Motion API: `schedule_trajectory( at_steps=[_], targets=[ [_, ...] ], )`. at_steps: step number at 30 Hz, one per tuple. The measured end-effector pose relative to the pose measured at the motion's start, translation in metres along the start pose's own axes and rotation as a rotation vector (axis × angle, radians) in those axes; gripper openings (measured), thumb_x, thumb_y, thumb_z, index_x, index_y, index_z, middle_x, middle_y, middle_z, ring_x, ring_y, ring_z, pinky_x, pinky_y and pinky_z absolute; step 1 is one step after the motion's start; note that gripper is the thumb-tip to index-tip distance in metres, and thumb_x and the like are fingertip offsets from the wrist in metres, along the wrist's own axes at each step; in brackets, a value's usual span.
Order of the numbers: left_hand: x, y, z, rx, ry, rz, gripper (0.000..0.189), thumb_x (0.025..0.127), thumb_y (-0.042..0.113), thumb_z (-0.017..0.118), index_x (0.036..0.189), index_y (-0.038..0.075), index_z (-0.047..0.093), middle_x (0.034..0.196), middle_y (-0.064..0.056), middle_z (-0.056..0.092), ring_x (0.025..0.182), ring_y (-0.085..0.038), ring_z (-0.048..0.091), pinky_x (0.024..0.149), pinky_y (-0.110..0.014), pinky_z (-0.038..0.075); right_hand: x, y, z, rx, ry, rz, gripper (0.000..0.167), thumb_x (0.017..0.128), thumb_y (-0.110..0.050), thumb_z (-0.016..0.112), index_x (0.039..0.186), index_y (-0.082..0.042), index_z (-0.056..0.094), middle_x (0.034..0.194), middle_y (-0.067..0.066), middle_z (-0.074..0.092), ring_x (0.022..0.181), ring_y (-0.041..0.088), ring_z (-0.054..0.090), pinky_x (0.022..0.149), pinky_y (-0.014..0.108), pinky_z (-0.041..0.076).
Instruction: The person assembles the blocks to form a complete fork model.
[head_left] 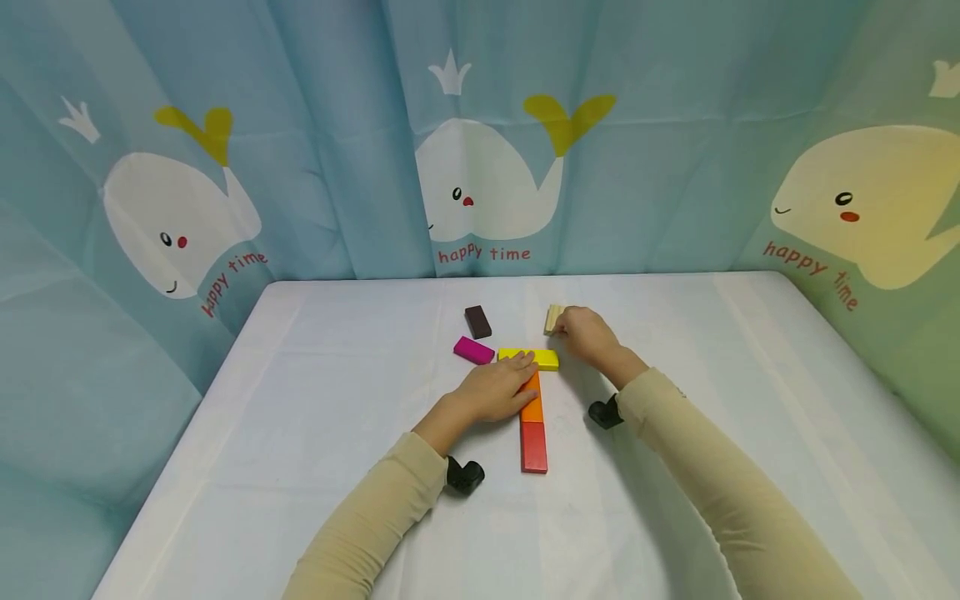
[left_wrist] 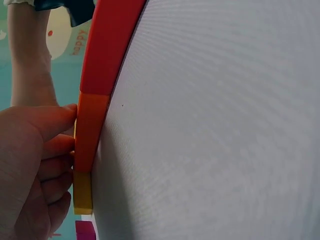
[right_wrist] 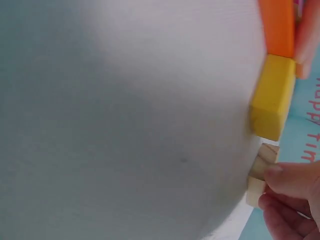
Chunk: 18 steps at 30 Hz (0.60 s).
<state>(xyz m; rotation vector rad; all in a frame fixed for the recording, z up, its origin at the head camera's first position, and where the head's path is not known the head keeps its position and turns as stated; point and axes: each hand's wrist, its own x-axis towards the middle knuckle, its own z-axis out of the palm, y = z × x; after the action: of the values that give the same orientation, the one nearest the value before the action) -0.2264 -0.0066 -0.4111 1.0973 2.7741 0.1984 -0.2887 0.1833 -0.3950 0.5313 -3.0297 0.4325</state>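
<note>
My left hand [head_left: 495, 390] lies over the yellow block [head_left: 549, 360] and the orange block [head_left: 533, 404], its fingers extended and touching their tops. The orange block meets the middle of the crosswise yellow block, and a red block [head_left: 534, 450] continues the line toward me. In the left wrist view, the thumb and fingers of the left hand [left_wrist: 37, 160] touch the upper side of the orange and yellow blocks. Beyond the yellow block's right end, my right hand [head_left: 590, 335] pinches at a pale wooden block [right_wrist: 263, 162]. A second pale wooden piece [right_wrist: 254, 191] sits against it, partly behind the fingers.
A magenta block [head_left: 474, 351] lies left of the yellow block, with a dark brown block [head_left: 477, 322] behind it. All rest on a white-covered table [head_left: 315, 375]. A blue whale-print curtain [head_left: 337, 150] hangs along the table's back and sides.
</note>
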Motion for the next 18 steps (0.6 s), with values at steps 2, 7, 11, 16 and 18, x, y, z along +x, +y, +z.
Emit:
schedule_trajectory(
  at_steps=[2, 7, 11, 16, 18],
  targets=[
    [0.0, -0.001, 0.001, 0.0, 0.004, 0.002, 0.052, 0.097, 0.038, 0.041, 0.141, 0.01, 0.038, 0.147, -0.004, 0.03, 0.134, -0.015, 0.024, 0.107, -0.028, 0.021, 0.001, -0.001, -0.001, 0.015, 0.007, 0.006, 0.014, 0.083, 0.003, 0.062, 0.094, 0.005, 0.07, 0.094, 0.017, 0.064, 0.088, 0.03, 0.059, 0.082, 0.042, 0.048],
    [0.002, -0.003, 0.004, 0.003, 0.044, 0.027, 0.051, 0.097, 0.036, 0.041, 0.14, 0.009, 0.039, 0.146, -0.005, 0.031, 0.134, -0.015, 0.025, 0.107, -0.028, 0.022, 0.004, 0.005, -0.002, 0.067, 0.045, -0.014, 0.018, 0.083, 0.002, 0.06, 0.098, 0.007, 0.067, 0.101, 0.021, 0.063, 0.095, 0.034, 0.058, 0.086, 0.045, 0.045],
    [0.001, -0.004, 0.005, 0.005, 0.053, 0.042, 0.051, 0.097, 0.036, 0.041, 0.14, 0.009, 0.04, 0.146, -0.005, 0.031, 0.134, -0.016, 0.026, 0.107, -0.028, 0.022, 0.008, 0.012, -0.004, 0.133, -0.002, -0.024, 0.027, 0.083, 0.001, 0.062, 0.109, 0.01, 0.062, 0.113, 0.025, 0.059, 0.108, 0.038, 0.052, 0.095, 0.048, 0.038],
    [0.0, -0.004, 0.004, 0.004, 0.05, 0.042, 0.051, 0.097, 0.036, 0.041, 0.14, 0.008, 0.039, 0.146, -0.005, 0.031, 0.134, -0.016, 0.026, 0.107, -0.028, 0.022, 0.015, 0.02, -0.007, 0.184, -0.106, 0.017, 0.043, 0.084, -0.006, 0.066, 0.121, 0.011, 0.053, 0.123, 0.026, 0.053, 0.118, 0.04, 0.043, 0.101, 0.05, 0.03],
    [0.001, -0.005, 0.005, 0.006, 0.05, 0.04, 0.051, 0.097, 0.037, 0.041, 0.14, 0.009, 0.039, 0.146, -0.005, 0.031, 0.134, -0.015, 0.026, 0.107, -0.028, 0.022, 0.017, 0.022, -0.007, 0.189, -0.128, 0.026, 0.044, 0.084, -0.008, 0.066, 0.122, 0.01, 0.053, 0.124, 0.025, 0.052, 0.119, 0.039, 0.043, 0.102, 0.05, 0.029]
  ],
)
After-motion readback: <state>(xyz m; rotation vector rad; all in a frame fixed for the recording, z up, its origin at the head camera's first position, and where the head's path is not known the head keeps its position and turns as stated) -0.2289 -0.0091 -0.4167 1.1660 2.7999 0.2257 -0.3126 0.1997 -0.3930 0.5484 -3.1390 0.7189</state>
